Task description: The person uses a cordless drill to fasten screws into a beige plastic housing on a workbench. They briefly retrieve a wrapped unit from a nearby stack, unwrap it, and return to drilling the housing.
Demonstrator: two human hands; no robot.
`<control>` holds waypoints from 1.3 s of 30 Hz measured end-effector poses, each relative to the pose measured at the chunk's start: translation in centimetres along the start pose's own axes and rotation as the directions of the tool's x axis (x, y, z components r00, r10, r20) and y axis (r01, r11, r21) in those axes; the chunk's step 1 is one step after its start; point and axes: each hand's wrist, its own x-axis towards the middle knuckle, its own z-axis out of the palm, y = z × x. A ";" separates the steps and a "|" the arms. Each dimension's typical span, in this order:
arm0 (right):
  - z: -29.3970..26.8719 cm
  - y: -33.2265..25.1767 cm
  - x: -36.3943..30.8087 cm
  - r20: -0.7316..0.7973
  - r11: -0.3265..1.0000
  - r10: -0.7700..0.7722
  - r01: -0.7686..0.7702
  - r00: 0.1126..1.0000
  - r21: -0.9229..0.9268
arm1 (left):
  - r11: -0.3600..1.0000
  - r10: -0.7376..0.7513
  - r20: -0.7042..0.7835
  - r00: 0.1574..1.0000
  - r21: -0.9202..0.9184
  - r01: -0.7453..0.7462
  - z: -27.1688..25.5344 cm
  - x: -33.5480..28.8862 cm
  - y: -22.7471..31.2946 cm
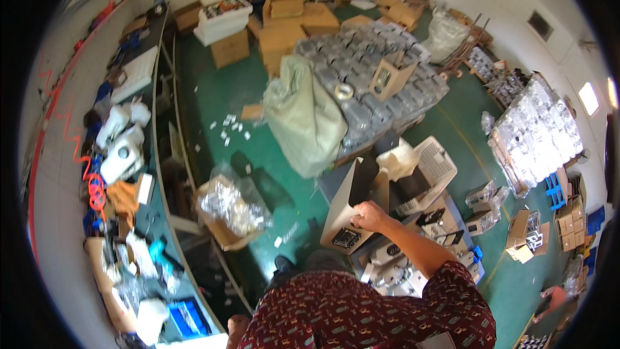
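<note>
My right hand [369, 217] is closed on the upper edge of a beige open-topped box [336, 220] with a dark inside and a black square patch low on its side. The box stands tilted in front of me, beside the blue-grey work table. Low in the picture, my left hand [237, 324] hangs near the end of the long bench at left; its fingers are mostly hidden. Right of the box, a white perforated plastic crate [436, 167] sits near a cream-coloured crumpled piece [398, 160]. White and metal machine parts [394, 273] lie on the table under my right forearm.
A long bench [184, 258] with tools, white jugs and bags runs along the left. A carton of clear plastic bags [232, 210] stands on the green floor. Ahead are a pale green sack [303, 116] and a pallet of wrapped grey units [381, 116]. Another wrapped stack [539, 132] stands right.
</note>
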 end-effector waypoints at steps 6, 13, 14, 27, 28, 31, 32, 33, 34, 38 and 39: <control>-9.9 -3.4 8.9 -0.173 0.956 -0.123 0.070 0.977 -0.284 | 0.966 -0.055 -0.084 0.995 -0.256 0.032 -6.4 12.6 11.9; -23.3 -1.1 27.7 -0.234 0.933 -0.162 0.072 0.959 -0.351 | 0.988 -0.067 -0.012 0.998 -0.141 0.065 -4.0 24.7 22.9; -25.3 -0.2 31.4 -0.222 0.921 -0.148 0.052 0.964 -0.387 | 0.991 -0.033 -0.032 0.999 -0.128 0.029 -3.0 26.0 25.7; -44.0 12.6 70.8 -0.375 0.858 -0.009 -0.185 0.927 -0.478 | 0.972 0.067 -0.319 0.945 -0.194 -0.134 0.3 39.0 61.4; -44.3 13.7 72.5 -0.371 0.850 -0.004 -0.192 0.929 -0.490 | 0.971 0.064 -0.330 0.942 -0.196 -0.135 0.2 39.8 62.3; -45.1 16.4 76.6 -0.349 0.835 0.015 -0.204 0.937 -0.512 | 0.973 0.051 -0.341 0.939 -0.195 -0.124 0.4 41.5 64.4; -45.1 17.1 77.7 -0.341 0.832 0.035 -0.217 0.939 -0.510 | 0.975 0.048 -0.336 0.941 -0.191 -0.118 0.6 42.0 65.0; -45.2 17.6 78.6 -0.335 0.829 0.056 -0.231 0.940 -0.509 | 0.975 0.046 -0.328 0.944 -0.191 -0.114 0.8 42.4 65.6; -45.2 18.0 79.3 -0.328 0.815 0.088 -0.257 0.941 -0.519 | 0.976 0.043 -0.322 0.946 -0.189 -0.109 1.1 42.9 66.2; -44.6 18.9 80.9 -0.330 0.847 0.089 -0.246 0.940 -0.471 | 0.981 0.029 -0.284 0.958 -0.174 -0.081 2.3 44.1 68.1; -44.4 18.9 81.1 -0.329 0.852 0.095 -0.247 0.940 -0.461 | 0.982 0.029 -0.274 0.961 -0.173 -0.079 2.5 44.3 68.4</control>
